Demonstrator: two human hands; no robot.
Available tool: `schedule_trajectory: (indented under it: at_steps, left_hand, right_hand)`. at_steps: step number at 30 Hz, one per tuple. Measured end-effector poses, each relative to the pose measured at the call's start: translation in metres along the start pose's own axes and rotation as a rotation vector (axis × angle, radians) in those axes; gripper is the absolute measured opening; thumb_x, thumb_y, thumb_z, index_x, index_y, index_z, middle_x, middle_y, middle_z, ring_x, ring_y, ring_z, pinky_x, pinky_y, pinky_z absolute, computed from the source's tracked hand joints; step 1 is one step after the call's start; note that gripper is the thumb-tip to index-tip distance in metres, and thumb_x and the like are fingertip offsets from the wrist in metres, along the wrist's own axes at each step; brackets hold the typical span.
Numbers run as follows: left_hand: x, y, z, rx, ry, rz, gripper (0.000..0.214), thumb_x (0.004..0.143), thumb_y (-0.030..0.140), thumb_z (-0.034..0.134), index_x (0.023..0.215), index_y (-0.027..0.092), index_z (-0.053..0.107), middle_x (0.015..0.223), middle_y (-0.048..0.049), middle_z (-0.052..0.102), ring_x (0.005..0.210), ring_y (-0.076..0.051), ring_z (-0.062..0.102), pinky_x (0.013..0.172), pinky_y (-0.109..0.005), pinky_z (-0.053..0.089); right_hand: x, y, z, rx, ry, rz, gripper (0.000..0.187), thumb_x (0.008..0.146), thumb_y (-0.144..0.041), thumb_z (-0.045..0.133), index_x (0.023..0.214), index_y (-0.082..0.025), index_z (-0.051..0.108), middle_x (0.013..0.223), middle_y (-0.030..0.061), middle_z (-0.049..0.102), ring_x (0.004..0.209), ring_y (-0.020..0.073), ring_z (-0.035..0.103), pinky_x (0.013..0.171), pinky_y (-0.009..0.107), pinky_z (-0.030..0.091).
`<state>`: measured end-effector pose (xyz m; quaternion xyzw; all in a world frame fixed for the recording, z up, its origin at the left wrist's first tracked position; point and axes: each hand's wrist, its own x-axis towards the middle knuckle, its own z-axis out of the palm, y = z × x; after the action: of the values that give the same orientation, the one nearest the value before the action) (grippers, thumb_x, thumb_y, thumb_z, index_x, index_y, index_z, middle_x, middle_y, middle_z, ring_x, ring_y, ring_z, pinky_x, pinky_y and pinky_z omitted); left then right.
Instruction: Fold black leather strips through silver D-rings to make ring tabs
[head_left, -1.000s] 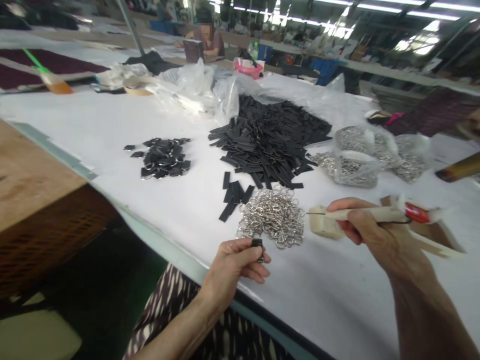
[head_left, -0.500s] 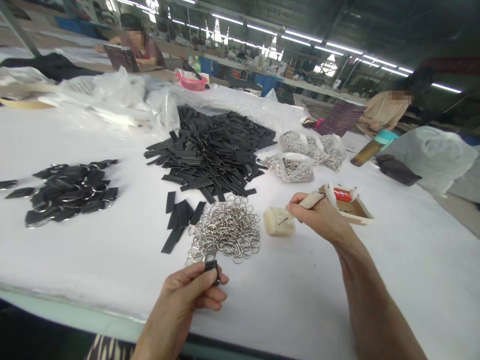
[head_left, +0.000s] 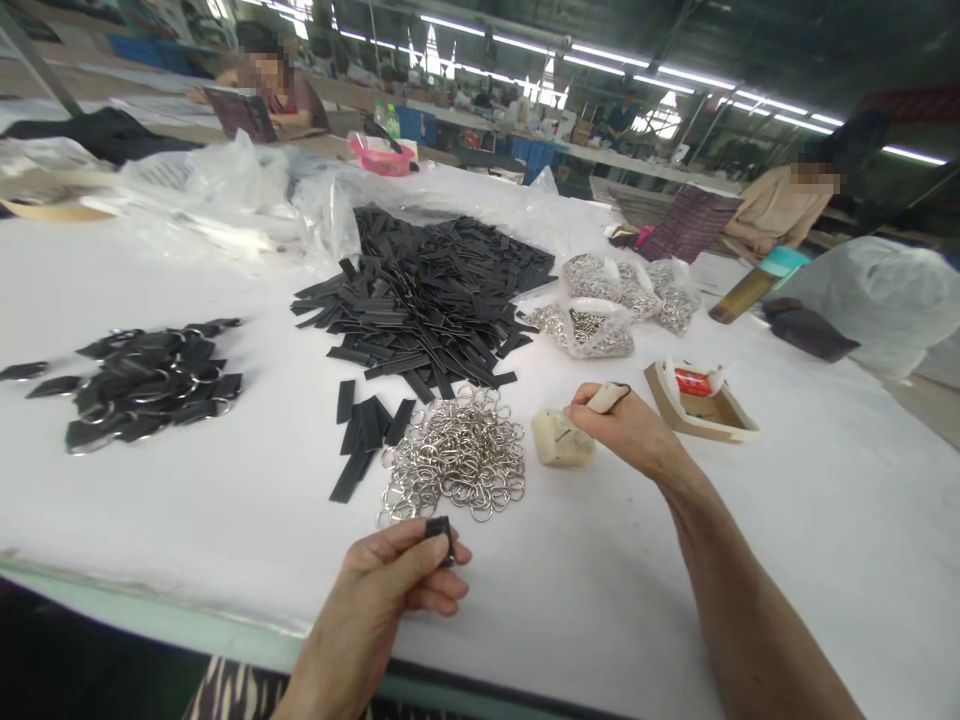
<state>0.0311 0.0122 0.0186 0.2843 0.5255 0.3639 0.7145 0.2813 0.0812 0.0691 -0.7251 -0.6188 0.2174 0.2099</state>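
My left hand [head_left: 397, 580] is closed in a pinch on a small folded black strip [head_left: 441, 530] near the table's front edge. My right hand [head_left: 626, 425] grips a pale wooden-handled tool [head_left: 606, 398] whose thin tip touches a cream-coloured block [head_left: 561, 438]. Between the hands lies a heap of silver metal rings [head_left: 454, 455]. A few loose black strips [head_left: 367, 430] lie left of the rings. Behind them spreads a large pile of black strips [head_left: 431, 295].
Finished black tabs with rings [head_left: 142, 380] are heaped at the left. Bags of metal rings [head_left: 615, 300] and a small cardboard tray [head_left: 705, 415] with a red tube sit to the right. Clear plastic bags [head_left: 225, 195] lie at the back. Other people sit at far tables.
The view swung left and then steadied. My right hand lowered the tool's tip onto the cream block. My left hand has kept its pinch on the black strip.
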Motion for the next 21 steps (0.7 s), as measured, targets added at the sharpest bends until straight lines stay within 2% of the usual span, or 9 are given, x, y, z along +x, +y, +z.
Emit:
schedule_trajectory:
  at_steps: [5, 7, 10, 13, 15, 21]
  left_hand:
    - [0.000, -0.004, 0.000, 0.032, -0.066, 0.029, 0.015, 0.069, 0.028, 0.068, 0.066, 0.013, 0.070, 0.059, -0.0049, 0.068, 0.050, -0.012, 0.059, 0.052, -0.021, 0.049]
    - [-0.001, -0.005, 0.002, 0.046, -0.098, 0.038, 0.016, 0.071, 0.026, 0.065, 0.068, 0.012, 0.070, 0.059, -0.0054, 0.068, 0.052, -0.013, 0.061, 0.054, -0.022, 0.050]
    - [-0.004, -0.004, 0.005, 0.062, -0.122, 0.042, 0.015, 0.074, 0.023, 0.061, 0.069, 0.012, 0.069, 0.057, -0.0062, 0.068, 0.053, -0.013, 0.062, 0.057, -0.023, 0.051]
    - [-0.007, -0.003, 0.007, 0.077, -0.111, 0.042, 0.015, 0.074, 0.021, 0.059, 0.070, 0.012, 0.069, 0.056, -0.0061, 0.068, 0.052, -0.013, 0.062, 0.057, -0.023, 0.050]
    - [-0.010, -0.002, 0.008, 0.087, -0.107, 0.040, 0.014, 0.074, 0.020, 0.058, 0.071, 0.012, 0.069, 0.056, -0.0060, 0.068, 0.053, -0.013, 0.062, 0.058, -0.024, 0.050]
    - [-0.011, -0.003, 0.007, 0.089, -0.141, 0.040, 0.014, 0.074, 0.020, 0.058, 0.073, 0.011, 0.069, 0.061, -0.0055, 0.068, 0.056, -0.014, 0.063, 0.060, -0.025, 0.051]
  right_hand:
    - [-0.012, -0.003, -0.015, 0.035, 0.043, -0.028, 0.019, 0.074, -0.036, 0.052, 0.063, -0.021, 0.056, 0.052, -0.0036, 0.045, 0.051, 0.0124, 0.040, 0.045, 0.025, 0.028]
    - [-0.019, -0.007, -0.016, 0.186, 0.024, -0.038, 0.018, 0.074, -0.037, 0.056, 0.065, -0.021, 0.058, 0.052, -0.0023, 0.046, 0.051, 0.0128, 0.040, 0.044, 0.024, 0.028]
    - [-0.030, -0.017, -0.008, 0.467, -0.104, -0.055, 0.016, 0.072, -0.033, 0.058, 0.062, -0.020, 0.057, 0.054, -0.0005, 0.047, 0.049, 0.0118, 0.038, 0.042, 0.024, 0.026]
    - [-0.040, -0.030, 0.006, 0.607, -0.255, -0.072, 0.017, 0.073, -0.031, 0.057, 0.061, -0.020, 0.055, 0.053, -0.0007, 0.045, 0.048, 0.0111, 0.037, 0.040, 0.023, 0.023]
    - [-0.044, -0.036, 0.015, 0.627, -0.308, -0.097, 0.017, 0.074, -0.030, 0.056, 0.060, -0.020, 0.054, 0.053, -0.0014, 0.045, 0.049, 0.0108, 0.037, 0.041, 0.023, 0.024]
    - [-0.045, -0.042, 0.028, 0.564, -0.348, -0.155, 0.017, 0.075, -0.024, 0.053, 0.058, -0.019, 0.052, 0.055, -0.0027, 0.046, 0.052, 0.0102, 0.039, 0.044, 0.023, 0.026]
